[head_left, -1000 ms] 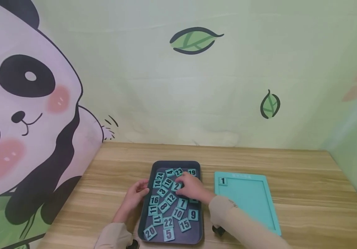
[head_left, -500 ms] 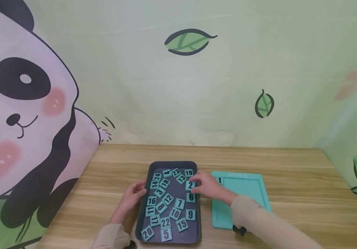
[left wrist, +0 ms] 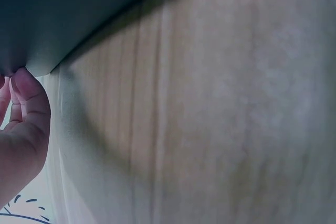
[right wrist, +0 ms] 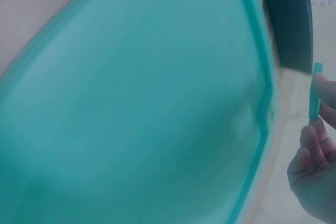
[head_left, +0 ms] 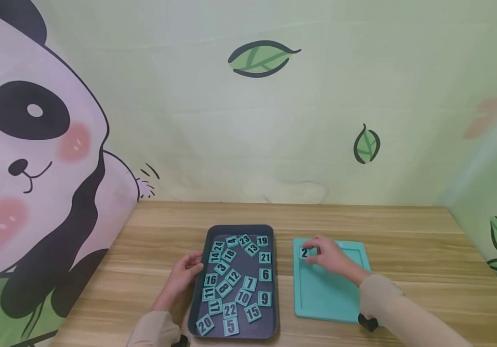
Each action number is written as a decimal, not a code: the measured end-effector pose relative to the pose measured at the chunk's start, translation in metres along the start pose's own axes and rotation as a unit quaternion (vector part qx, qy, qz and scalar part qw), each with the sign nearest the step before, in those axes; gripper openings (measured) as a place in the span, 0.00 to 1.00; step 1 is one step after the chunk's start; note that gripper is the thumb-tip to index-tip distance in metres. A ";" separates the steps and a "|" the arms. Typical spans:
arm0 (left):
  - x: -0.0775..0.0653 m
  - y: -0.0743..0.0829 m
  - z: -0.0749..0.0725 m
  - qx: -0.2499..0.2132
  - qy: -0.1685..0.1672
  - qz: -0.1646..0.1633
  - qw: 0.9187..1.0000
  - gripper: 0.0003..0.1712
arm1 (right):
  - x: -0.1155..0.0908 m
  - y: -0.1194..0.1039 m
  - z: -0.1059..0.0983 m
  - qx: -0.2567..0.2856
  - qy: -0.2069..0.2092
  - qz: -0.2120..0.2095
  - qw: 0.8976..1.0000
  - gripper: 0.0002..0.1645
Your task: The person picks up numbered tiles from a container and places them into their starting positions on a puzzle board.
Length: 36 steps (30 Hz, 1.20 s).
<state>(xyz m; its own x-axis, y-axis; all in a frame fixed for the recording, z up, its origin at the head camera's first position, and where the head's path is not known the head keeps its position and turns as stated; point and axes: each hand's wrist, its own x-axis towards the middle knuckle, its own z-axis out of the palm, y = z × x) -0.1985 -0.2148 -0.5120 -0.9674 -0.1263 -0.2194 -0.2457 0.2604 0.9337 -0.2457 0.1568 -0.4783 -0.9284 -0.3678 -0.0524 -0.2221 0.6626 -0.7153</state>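
In the head view my right hand (head_left: 326,254) pinches a small square number tile marked 2 (head_left: 304,252) between thumb and fingers. The tile is over the upper left corner of the turquoise board (head_left: 331,303) and covers the spot of the 1 tile. In the right wrist view the held tile (right wrist: 315,90) is seen edge-on, raised off the board (right wrist: 131,93). My left hand (head_left: 187,271) holds the left side of the dark tray (head_left: 270,327). In the left wrist view its thumb and fingers (left wrist: 32,95) are at the tray's edge (left wrist: 79,19).
Several loose turquoise number tiles lie face up in the tray, among them a 21 tile (head_left: 265,257) and a 3 tile (head_left: 221,268). Tray and board stand side by side on the wooden table (head_left: 166,217). A printed cloth backdrop (head_left: 188,120) rises behind the table.
My right hand has carried the 2 tile rightward from the tray to above the board's upper left corner. The 21 tile in the tray is uncovered. The left hand stays at the tray.
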 end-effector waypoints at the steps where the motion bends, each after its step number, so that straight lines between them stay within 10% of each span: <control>1: 0.000 0.000 0.000 0.000 0.000 -0.001 1.000 0.21 | -0.001 0.004 -0.002 -0.003 0.005 0.002 1.000 0.21; 36: 0.002 -0.001 0.000 0.005 0.006 -0.003 1.000 0.20 | 0.005 0.041 0.001 -0.123 0.043 0.038 0.991 0.24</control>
<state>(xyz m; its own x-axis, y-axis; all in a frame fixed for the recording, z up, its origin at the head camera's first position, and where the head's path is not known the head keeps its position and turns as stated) -0.1999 -0.2154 -0.5137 -0.9651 -0.1402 -0.2213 -0.2523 0.2698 0.9293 -0.2593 0.1812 -0.5090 -0.9646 -0.2616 -0.0322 -0.2076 0.8293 -0.5189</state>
